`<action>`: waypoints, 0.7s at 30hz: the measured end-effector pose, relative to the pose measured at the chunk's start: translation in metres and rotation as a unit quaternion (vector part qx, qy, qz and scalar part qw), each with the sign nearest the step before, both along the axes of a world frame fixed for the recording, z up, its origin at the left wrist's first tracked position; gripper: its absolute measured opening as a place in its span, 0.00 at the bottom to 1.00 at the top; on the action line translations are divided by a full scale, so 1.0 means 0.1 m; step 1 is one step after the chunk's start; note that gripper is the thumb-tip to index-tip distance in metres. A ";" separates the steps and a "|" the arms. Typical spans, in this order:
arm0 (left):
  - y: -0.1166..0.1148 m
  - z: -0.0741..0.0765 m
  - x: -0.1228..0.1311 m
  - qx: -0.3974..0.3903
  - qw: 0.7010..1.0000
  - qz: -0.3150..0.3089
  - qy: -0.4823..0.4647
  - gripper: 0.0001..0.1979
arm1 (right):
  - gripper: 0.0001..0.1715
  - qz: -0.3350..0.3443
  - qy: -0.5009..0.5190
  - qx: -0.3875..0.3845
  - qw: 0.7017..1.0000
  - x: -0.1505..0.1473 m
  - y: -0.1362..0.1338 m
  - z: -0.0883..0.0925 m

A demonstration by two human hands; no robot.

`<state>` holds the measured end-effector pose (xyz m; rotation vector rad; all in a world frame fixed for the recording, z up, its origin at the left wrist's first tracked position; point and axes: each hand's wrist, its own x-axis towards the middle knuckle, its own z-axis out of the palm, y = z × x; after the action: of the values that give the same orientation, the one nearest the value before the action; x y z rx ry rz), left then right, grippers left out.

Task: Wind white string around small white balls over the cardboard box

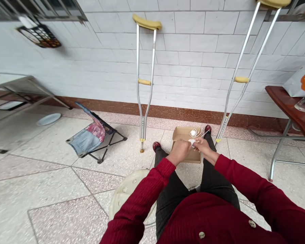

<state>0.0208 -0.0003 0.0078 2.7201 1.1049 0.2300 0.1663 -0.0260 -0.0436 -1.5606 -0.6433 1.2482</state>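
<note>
Seated person in red sleeves, both hands over cardboard box point(181, 135) on tiled floor, crutches point(145, 84) against wall behind.

Step judged best done low over box, with a firm fingertip pinch and cord point(202, 134) left slack, so a slip lands in cardboard.

Left hand point(181, 151) and right hand point(202, 145) both closed on small white piece point(192, 142), pinched between meeting fingertips above box's near half.

Second white item point(193, 132) lies inside box, just beyond fingers, untouched.

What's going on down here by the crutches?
A seated person in a red sweater holds a small white piece between the left hand and right hand, just above an open cardboard box on the floor between their feet. Another white coiled item lies in the box. Two crutches lean on the tiled wall behind.
</note>
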 end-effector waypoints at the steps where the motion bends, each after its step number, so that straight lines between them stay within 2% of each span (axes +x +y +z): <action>1: -0.04 -0.03 -0.01 -0.040 0.999 0.021 -0.029 0.14 | 0.16 -0.020 0.006 0.019 1.000 0.00 0.08 0.05; 3: -0.10 -0.10 -0.05 -0.121 0.987 0.039 -0.100 0.16 | 0.17 -0.070 0.040 0.059 0.995 0.00 0.21 0.20; 5: -0.14 -0.18 -0.10 -0.170 0.971 0.033 -0.164 0.18 | 0.17 -0.083 0.101 0.099 0.986 0.01 0.26 0.41; 8: -0.14 -0.31 -0.22 -0.187 0.958 0.040 -0.213 0.19 | 0.17 -0.004 0.173 0.135 0.976 0.03 0.13 0.70; 10: -0.09 -0.38 -0.31 -0.187 0.958 0.057 -0.211 0.18 | 0.17 0.049 0.179 0.125 0.975 0.00 -0.10 0.77; 12: 0.00 -0.39 -0.39 -0.174 0.962 0.069 -0.199 0.17 | 0.16 0.088 0.160 0.090 0.979 -0.07 -0.38 0.69; 14: 0.10 -0.33 -0.41 -0.140 0.972 0.059 -0.179 0.16 | 0.16 0.139 0.140 0.030 0.980 -0.15 -0.60 0.47; 16: 0.19 -0.19 -0.36 -0.089 0.985 0.021 -0.147 0.14 | 0.16 0.210 0.120 -0.046 0.969 -0.20 -0.68 0.21; 17: 0.21 -0.11 -0.32 -0.062 0.990 -0.003 -0.126 0.13 | 0.16 0.201 0.104 -0.061 0.972 -0.20 -0.66 0.09; 19: 0.20 0.03 -0.22 -0.018 0.995 -0.030 -0.091 0.13 | 0.15 0.119 0.079 -0.064 0.988 -0.15 -0.49 -0.06; 21: 0.12 0.11 -0.14 -0.006 0.996 -0.022 -0.083 0.13 | 0.15 0.027 0.079 -0.040 0.996 -0.05 -0.23 -0.06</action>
<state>0.0068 0.0114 0.0192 2.6559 0.9957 0.4335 0.1613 -0.0493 -0.0500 -1.4996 -0.5426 1.4380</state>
